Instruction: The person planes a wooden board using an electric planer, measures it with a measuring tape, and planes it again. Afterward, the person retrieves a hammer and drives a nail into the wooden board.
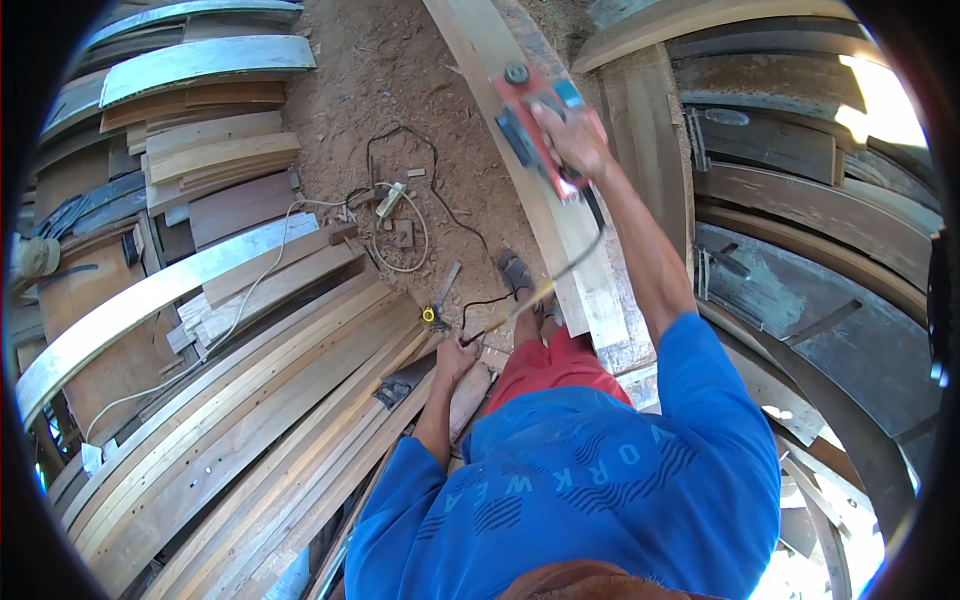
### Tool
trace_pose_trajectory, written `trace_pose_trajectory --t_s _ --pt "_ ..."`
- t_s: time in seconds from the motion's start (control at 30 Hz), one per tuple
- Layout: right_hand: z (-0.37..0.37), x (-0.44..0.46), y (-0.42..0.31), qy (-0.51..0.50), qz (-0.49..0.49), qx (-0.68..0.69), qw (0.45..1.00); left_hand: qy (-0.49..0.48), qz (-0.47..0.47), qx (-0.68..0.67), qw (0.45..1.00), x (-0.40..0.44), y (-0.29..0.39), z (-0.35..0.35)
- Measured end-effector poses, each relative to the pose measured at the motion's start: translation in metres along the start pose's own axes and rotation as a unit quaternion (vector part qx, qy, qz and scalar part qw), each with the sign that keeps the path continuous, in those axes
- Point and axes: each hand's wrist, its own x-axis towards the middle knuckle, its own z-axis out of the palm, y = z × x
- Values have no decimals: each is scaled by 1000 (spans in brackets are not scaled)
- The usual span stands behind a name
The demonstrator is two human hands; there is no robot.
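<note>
My right hand (577,140) grips the handle of a red and grey electric hand planer (514,92), my arm stretched far forward. The planer rests on a long pale wooden plank (562,240) lying on the workbench. From its rear, a dark power cord (592,247) curves back toward my body, with a yellowish wrapped section partway along. My left hand (457,357) is closed around the cord, low at my left side. Just beyond that hand are a yellow round object (429,315), perhaps a tape measure, and a metal strip (448,283).
Stacked boards (250,400) fill the left side, close to my left arm. More planks (780,190) lean at the right. On the dirt floor (340,60) lie a white power strip (391,201) and looping cables (428,250). My sandalled foot (515,271) stands beside the bench.
</note>
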Motion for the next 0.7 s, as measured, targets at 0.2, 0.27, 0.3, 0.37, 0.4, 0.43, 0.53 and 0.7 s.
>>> trace_pose_trajectory --t_s 0.2,0.27,0.3,0.37,0.4,0.43,0.53,0.7 --pt "-31 -180 81 30 -9 -57 998 -76 21 110 991 13 -56 36" --pt "-32 -220 101 14 55 -20 998 -106 9 117 987 12 -44 32" --pt "-32 -232 98 2 106 18 994 -120 3 120 985 12 -42 32" --pt "-32 -229 95 8 121 30 992 -116 4 122 986 17 -37 32" --pt "-29 -213 91 24 87 3 996 -113 6 122 986 20 -37 31" --pt "-26 -193 84 36 60 -18 997 -104 3 114 988 23 -39 31" --pt "-21 -130 35 33 44 -17 998 -88 -8 95 992 32 -46 32" --pt "-13 10 18 12 -1 -14 1000 -35 1 78 996 29 -11 19"
